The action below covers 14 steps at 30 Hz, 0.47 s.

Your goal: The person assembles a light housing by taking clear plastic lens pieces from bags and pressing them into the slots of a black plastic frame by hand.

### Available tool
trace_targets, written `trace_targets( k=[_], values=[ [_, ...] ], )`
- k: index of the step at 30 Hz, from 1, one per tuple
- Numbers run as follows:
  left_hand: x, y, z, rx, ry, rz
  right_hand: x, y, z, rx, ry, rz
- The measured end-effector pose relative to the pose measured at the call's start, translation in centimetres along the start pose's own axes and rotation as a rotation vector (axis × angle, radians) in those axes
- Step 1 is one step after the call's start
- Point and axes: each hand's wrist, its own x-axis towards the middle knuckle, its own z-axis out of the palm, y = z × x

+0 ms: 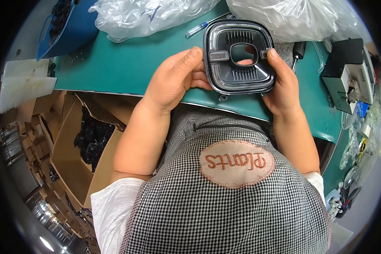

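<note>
Between my two hands is a rounded-square black plastic housing (243, 76) with a clear layer over its face, ribbed patches and an oval opening in the middle. It is raised over the front edge of the green table. My left hand (175, 76) grips its left side, thumb up and fingers curled at the edge and partly behind. On the opposite side, my right hand (285, 84) clasps the housing with the thumb on its front face. A fingertip shows through the oval opening. Most of the right fingers are hidden behind the housing.
Clear plastic bags (152, 17) lie at the back of the green table (118, 67), near a screwdriver (197, 29). A blue tub (74, 34) of black parts stands far left. A black-and-white device (349, 76) is at right; a cardboard box (67, 154) holds black parts below.
</note>
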Motion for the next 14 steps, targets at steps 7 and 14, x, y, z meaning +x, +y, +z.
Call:
trace_targets(
  k=[7,14],
  values=[
    [0.03,-0.06,-0.18,-0.006,-0.006,0.019,-0.14,-0.11,0.64,0.004,-0.026,-0.02],
    [0.07,0.17,-0.67,0.08,-0.023,-0.007,0.05,0.22,0.37,-0.014,-0.087,-0.039]
  ],
)
